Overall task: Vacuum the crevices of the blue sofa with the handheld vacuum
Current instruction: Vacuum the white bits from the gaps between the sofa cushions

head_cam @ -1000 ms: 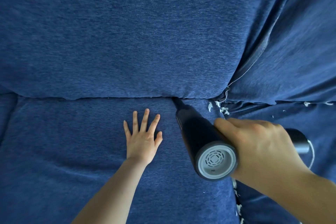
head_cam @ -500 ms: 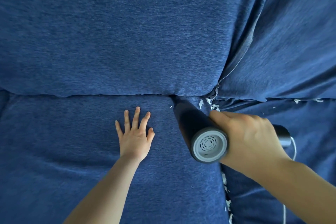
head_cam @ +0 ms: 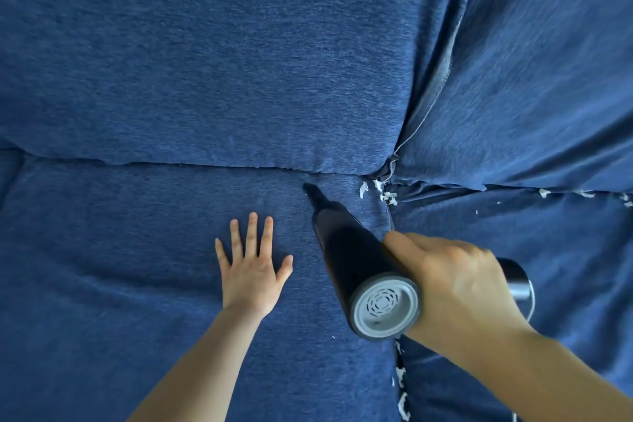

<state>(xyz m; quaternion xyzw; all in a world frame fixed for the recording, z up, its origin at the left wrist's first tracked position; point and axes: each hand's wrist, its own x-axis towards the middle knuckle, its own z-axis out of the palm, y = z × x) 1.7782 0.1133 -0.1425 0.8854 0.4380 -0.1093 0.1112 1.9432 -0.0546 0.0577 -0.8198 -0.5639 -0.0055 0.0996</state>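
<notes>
Right hand is gripping the black cylindrical handheld vacuum, long axis pointing away; left hand is pressing flat, fingers spread, on the blue fabric sofa. White paper scraps are lying just right of the nozzle, in the crevice junction.

Sofa: blue, finely heathered weave throughout. Handheld vacuum: black body and nozzle, with a grey end cap bearing a ring-patterned vent. Paper scraps: white, right of the vacuum's nozzle.
</notes>
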